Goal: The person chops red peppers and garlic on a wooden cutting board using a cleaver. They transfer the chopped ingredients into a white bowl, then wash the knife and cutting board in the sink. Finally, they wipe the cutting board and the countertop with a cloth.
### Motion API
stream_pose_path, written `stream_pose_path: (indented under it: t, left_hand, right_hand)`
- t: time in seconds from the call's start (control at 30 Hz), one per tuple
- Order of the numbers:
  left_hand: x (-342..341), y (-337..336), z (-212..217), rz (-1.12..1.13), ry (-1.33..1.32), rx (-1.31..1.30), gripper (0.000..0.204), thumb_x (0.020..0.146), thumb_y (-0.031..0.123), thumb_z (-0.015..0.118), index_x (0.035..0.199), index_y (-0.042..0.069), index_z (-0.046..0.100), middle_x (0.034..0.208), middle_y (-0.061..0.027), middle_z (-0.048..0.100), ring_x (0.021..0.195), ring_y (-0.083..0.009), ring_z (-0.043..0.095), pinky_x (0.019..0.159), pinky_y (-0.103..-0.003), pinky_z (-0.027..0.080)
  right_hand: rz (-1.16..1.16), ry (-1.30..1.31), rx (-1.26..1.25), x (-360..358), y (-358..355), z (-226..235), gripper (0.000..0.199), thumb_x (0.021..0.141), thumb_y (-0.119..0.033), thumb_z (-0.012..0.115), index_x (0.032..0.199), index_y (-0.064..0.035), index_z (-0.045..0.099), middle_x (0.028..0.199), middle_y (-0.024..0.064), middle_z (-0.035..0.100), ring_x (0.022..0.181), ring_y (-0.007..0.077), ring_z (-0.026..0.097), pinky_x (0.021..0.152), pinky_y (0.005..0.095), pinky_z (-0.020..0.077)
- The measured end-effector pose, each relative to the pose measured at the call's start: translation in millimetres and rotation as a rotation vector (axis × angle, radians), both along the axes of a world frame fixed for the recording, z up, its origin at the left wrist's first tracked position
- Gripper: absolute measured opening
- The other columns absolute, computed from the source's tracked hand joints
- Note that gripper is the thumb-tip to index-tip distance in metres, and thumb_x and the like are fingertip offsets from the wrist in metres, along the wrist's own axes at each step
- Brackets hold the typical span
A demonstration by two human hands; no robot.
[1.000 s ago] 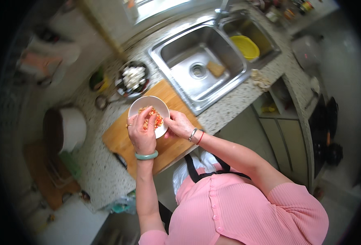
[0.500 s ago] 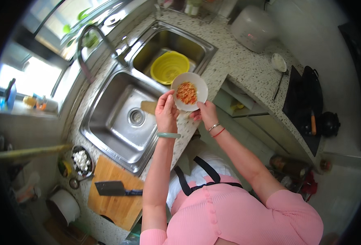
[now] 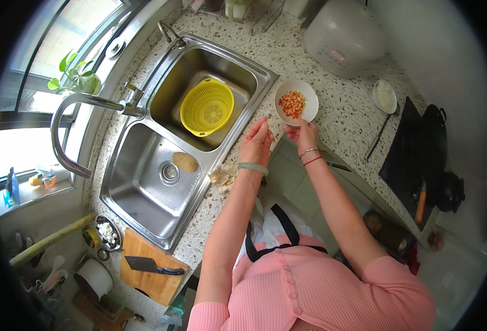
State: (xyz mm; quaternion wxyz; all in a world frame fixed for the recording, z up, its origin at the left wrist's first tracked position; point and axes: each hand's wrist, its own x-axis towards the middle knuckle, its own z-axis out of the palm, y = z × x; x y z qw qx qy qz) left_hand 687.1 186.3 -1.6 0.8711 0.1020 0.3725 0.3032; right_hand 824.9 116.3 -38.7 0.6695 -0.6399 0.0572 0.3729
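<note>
A small white bowl (image 3: 311, 108) of chopped red and pale bits (image 3: 292, 104) is at the counter's front edge, right of the sinks. My right hand (image 3: 304, 134) pinches its near rim. Left of the bowl and apart from it is my left hand (image 3: 257, 140), its fingers curled together; a tiny speck shows at the fingertips, too small to name. A yellow plastic colander (image 3: 207, 107) sits in the far sink basin. In the near basin (image 3: 144, 190) a brownish oblong piece (image 3: 185, 162) lies beside the drain. Pale crumpled scraps (image 3: 222, 177) lie on the counter by my left wrist.
A cleaver (image 3: 152, 266) lies on a wooden cutting board (image 3: 144, 284) at the lower left, near a dish of white cubes (image 3: 107, 233). A curved faucet (image 3: 70, 110) reaches over the sink's left side. To the right are a rice cooker (image 3: 345, 38), a small white-filled bowl (image 3: 385, 97) and a black stove (image 3: 411, 160).
The bowl has moved right, from over the sink edge to the counter. My left hand has let go of it, while my right hand keeps its grip. The view has shifted slightly.
</note>
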Motion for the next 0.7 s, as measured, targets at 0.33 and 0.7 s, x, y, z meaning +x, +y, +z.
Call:
stream_pose_path:
  t: [0.33,0.7]
  left_hand:
    - [-11,15,-3,0.129,-0.029,-0.066,0.036,0.093,0.011,0.061,0.126,0.0,0.052,0.098,-0.0031,0.06,0.088,-0.0125,0.059,0.085,-0.027,0.052]
    - [-160,53,-10,0.558,-0.151,-0.242,0.034,0.099,0.039,0.049,0.078,0.012,0.051,0.056,0.0051,0.028,0.045,-0.007,0.025,0.038,-0.021,0.021]
  right_hand:
    - [0.066,0.092,0.016,4,8,12,0.037,0.095,-0.032,0.055,0.103,0.0038,0.054,0.079,0.0127,0.065,0.055,0.0181,0.063,0.043,0.0271,0.0495]
    - [0.886,-0.36,0.028,-172,65,42,0.017,0.089,-0.017,0.065,0.082,-0.0014,0.062,0.062,0.0012,0.06,0.055,0.0068,0.054,0.053,0.024,0.0439]
